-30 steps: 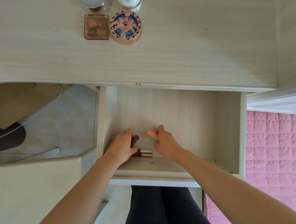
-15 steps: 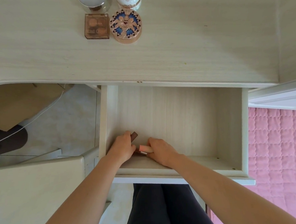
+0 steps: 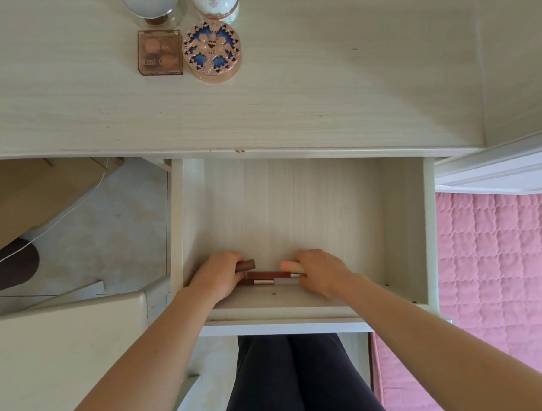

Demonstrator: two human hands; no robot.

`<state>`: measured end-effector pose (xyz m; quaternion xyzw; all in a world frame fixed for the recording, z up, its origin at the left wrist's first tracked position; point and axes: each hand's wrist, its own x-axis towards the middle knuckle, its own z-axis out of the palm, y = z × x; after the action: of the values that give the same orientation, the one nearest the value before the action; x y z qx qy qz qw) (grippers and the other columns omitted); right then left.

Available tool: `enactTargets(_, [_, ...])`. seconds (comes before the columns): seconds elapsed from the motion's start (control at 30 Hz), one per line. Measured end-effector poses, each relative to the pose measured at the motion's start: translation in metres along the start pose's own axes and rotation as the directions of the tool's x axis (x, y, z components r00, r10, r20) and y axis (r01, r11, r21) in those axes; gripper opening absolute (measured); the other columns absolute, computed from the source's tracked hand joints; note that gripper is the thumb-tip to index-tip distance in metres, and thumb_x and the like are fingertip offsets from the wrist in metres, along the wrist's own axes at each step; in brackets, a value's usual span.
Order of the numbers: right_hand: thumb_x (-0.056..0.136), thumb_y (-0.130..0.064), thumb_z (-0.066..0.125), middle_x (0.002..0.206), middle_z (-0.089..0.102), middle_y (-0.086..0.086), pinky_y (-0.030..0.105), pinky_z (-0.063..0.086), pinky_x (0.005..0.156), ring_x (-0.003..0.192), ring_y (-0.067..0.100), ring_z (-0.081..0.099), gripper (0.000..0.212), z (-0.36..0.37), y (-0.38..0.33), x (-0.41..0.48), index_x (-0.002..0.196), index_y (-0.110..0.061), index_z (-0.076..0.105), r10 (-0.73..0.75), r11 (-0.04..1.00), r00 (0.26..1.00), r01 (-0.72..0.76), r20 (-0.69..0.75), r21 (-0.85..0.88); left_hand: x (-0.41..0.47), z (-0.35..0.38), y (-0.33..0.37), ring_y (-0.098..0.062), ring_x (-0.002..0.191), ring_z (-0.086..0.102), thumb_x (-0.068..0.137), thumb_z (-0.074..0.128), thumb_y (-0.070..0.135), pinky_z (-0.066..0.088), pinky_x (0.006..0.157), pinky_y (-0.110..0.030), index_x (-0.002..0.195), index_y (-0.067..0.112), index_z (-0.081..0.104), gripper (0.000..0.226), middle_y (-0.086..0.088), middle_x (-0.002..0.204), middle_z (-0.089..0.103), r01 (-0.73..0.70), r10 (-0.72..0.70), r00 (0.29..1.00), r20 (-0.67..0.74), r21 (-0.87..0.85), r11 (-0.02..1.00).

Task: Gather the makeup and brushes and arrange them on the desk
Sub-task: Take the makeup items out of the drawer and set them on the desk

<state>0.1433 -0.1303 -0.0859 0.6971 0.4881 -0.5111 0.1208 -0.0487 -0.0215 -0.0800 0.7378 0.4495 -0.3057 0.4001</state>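
Pale wooden drawer (image 3: 294, 204), pulled open. Inside, along its near wall: a pair of slim dark-red tubes with silver caps (image 3: 268, 274), laid side by side lengthwise; a short dark-brown tube (image 3: 247, 265); a peach-pink tube (image 3: 290, 265).

Beyond the drawer, a pale wood-grain desk top (image 3: 320, 92). Well beyond the drawer's left corner, 4 pieces clustered: a square translucent brown palette (image 3: 160, 52), a round rose-gold compact with a blue fretwork lid (image 3: 212, 51) just beside it, and farther still a glass jar with a white lid (image 3: 152, 7) and a white floral trinket pot (image 3: 215, 2). Right of the drawer, a pink quilted bedspread (image 3: 501, 256); left of it, pale floor tiles (image 3: 107, 229); below its front, legs in dark trousers (image 3: 294, 380).

Left hand (image 3: 218, 277) in the drawer's near-left part, fingers curled round the short dark-brown tube, 1 end poking out rightward. Right hand (image 3: 322, 271) near the drawer's middle, fingers curled round the peach-pink tube, tip poking leftward. Dark-red pair lying between the 2 hands, ends tucked under both; gripped or merely touched, impossible to tell.
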Motion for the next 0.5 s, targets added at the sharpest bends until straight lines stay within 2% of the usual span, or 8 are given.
enactTargets(0.17, [0.087, -0.019, 0.052, 0.100, 0.057, 0.004, 0.032, 0.048, 0.074, 0.087, 0.021, 0.057, 0.022, -0.001, -0.001, 0.001, 0.109, -0.016, 0.051, 0.017, 0.996, 0.991, -0.027, 0.130, 0.082, 0.003, -0.001, 0.002, -0.020, 0.081, 0.058, 0.094, 0.056, 0.022, 0.045, 0.070, -0.029, 0.098, 0.017, 0.062, 0.009, -0.002, 0.090, 0.061, -0.006, 0.003, 0.996, 0.087, 0.030, 1.000])
enactTargets(0.37, [0.094, -0.046, 0.044, 0.099, 0.056, -0.001, 0.034, 0.045, 0.077, 0.087, 0.020, 0.055, 0.031, -0.006, -0.004, 0.005, 0.117, -0.025, 0.048, -0.043, 0.996, 0.986, 0.030, 0.163, 0.082, 0.010, -0.008, 0.011, -0.021, 0.077, 0.054, 0.093, 0.055, 0.020, 0.038, 0.064, -0.027, 0.098, 0.012, 0.062, 0.012, -0.005, 0.086, 0.059, 0.037, -0.072, 0.961, 0.266, 0.132, 0.991])
enactTargets(0.5, [0.096, -0.043, 0.043, 0.103, 0.057, 0.001, 0.038, 0.046, 0.081, 0.089, 0.022, 0.054, 0.027, -0.010, -0.009, 0.006, 0.115, -0.025, 0.049, -0.087, 0.996, 0.975, 0.079, 0.203, 0.045, 0.014, -0.013, 0.013, -0.021, 0.077, 0.053, 0.091, 0.056, 0.019, 0.038, 0.065, -0.028, 0.102, 0.010, 0.063, 0.016, -0.006, 0.088, 0.059, 0.036, -0.091, 0.936, 0.340, 0.162, 0.986])
